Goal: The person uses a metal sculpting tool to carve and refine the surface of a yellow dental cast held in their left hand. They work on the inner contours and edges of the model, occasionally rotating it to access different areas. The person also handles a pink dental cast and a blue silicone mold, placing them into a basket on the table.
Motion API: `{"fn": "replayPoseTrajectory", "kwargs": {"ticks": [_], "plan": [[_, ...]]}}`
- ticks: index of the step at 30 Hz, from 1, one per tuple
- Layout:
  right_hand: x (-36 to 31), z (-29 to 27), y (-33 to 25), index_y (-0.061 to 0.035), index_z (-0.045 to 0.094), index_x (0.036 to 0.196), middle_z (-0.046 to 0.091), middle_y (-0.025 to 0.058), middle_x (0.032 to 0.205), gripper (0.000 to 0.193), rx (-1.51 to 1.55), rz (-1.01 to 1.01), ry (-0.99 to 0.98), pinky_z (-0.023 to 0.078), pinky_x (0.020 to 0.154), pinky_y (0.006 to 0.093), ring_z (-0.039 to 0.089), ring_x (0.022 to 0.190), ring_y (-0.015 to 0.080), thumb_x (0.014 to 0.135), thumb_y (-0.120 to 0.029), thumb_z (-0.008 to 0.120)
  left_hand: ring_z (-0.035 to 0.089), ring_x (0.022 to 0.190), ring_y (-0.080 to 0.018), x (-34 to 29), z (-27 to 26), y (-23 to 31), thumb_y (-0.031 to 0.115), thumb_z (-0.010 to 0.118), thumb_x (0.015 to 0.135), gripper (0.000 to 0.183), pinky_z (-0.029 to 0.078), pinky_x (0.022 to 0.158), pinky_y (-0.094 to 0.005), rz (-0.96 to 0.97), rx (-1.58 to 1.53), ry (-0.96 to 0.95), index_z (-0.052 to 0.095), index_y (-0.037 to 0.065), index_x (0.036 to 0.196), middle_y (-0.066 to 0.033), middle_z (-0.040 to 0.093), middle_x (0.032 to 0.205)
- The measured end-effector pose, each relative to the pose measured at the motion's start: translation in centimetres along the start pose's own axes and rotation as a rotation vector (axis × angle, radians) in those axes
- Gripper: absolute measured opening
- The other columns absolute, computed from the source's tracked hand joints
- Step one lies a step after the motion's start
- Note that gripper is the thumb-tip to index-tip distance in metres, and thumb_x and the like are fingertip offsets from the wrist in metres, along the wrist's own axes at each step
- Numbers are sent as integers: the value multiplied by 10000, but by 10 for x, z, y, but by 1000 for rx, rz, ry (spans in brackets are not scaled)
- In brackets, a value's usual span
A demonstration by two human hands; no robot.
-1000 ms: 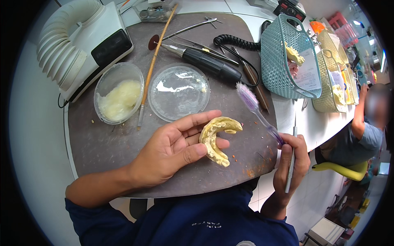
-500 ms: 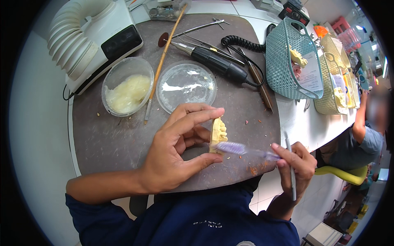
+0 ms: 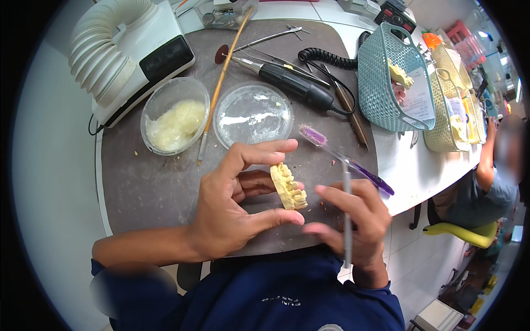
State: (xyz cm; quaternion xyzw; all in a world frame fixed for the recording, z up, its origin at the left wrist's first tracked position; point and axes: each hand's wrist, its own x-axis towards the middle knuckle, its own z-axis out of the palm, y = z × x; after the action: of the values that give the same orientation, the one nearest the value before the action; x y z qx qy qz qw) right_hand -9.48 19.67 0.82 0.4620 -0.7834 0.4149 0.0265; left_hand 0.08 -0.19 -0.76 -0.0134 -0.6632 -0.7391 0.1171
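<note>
A pale yellow dental cast (image 3: pixel 287 187) stands edgewise in my left hand (image 3: pixel 226 201), gripped between thumb and fingers with its row of teeth facing right. Just right of it is my right hand (image 3: pixel 353 220), a little blurred, its thumb and index finger apart. A thin grey metal hand tool (image 3: pixel 346 215) is tucked between the fingers of that hand, roughly upright; its working tip is too smeared to make out. Beyond the right hand, a toothbrush (image 3: pixel 313 135) with purple bristles and a purple handle lies slantwise on the dark mat (image 3: pixel 143 204).
A tub of whitish-yellow material (image 3: pixel 174 124), a clear lid (image 3: pixel 253 116) and a long brush (image 3: pixel 221 83) lie beyond my left hand. Farther back is a black rotary handpiece (image 3: pixel 295 85). A blue basket (image 3: pixel 386 83) stands right; a hose unit (image 3: pixel 160 55) stands left. Another person (image 3: pixel 480 187) sits far right.
The toothbrush has left my right hand and now lies on the mat. My right hand has moved left, toward the cast, keeping the metal tool. The cast has turned to show more teeth.
</note>
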Motion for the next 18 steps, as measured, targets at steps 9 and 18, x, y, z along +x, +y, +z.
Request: {"fn": "replayPoseTrajectory", "kwargs": {"ticks": [9, 18], "plan": [[13, 10, -2, -105, 723, 1076, 667, 66, 873, 456, 14, 56, -16, 521, 669, 355, 645, 762, 221, 637, -75, 842, 624, 1139, -224, 2, -2, 8, -59, 787, 765, 561, 555, 989, -344, 35, 95, 12, 525, 15, 1255, -190, 494, 1349], [-2, 11, 2, 8, 689, 1012, 634, 171, 894, 827, 295, 85, 340, 511, 663, 329, 643, 790, 245, 942, -713, 289, 677, 982, -188, 0, 0, 14, -57, 758, 795, 330, 587, 830, -282, 54, 264, 57, 671, -14, 1110, -142, 655, 1077]]}}
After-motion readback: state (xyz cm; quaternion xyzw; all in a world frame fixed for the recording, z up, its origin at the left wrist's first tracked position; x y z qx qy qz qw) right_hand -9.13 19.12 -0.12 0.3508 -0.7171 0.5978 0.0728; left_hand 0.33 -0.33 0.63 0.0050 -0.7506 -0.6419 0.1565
